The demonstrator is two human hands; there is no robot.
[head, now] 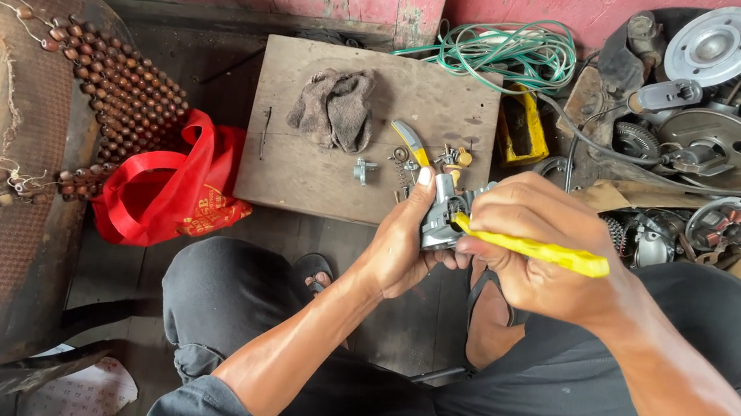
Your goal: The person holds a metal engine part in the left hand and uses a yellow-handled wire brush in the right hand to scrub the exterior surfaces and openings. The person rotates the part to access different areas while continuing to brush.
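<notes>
My left hand (402,242) grips a small grey metal engine part (439,220) from the left, thumb up along its side. My right hand (534,246) holds a yellow-handled tool (543,252), its tip set against the part's right side. Both hands hover above my knees, just in front of a wooden board (297,178) on the floor. On the board lie a yellow-handled tool (411,143), a few small metal fittings (364,170) and a crumpled brown rag (336,107).
A red plastic bag (166,184) lies left of the board. A seat with a wooden bead cover (117,86) fills the left. Coiled green wire (508,54), a yellow box (522,128) and several engine parts (715,131) crowd the upper right.
</notes>
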